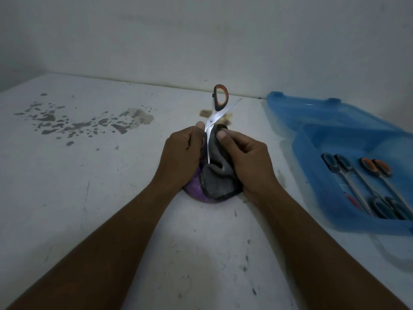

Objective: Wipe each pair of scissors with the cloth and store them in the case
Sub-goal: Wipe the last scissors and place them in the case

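Your left hand (181, 153) grips the stiff, open scissors (210, 120); your right hand (245, 157) pinches soft cloth (216, 175) round the sharp blade (208, 148), so hold the handle (225, 95).

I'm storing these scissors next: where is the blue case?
In the head view, the blue case lies open on the right of the table, just beyond the right hand.

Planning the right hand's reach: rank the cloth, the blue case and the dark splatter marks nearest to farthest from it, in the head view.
1. cloth, held in the right hand.
2. blue case, open just to its right.
3. dark splatter marks, far off to the left.
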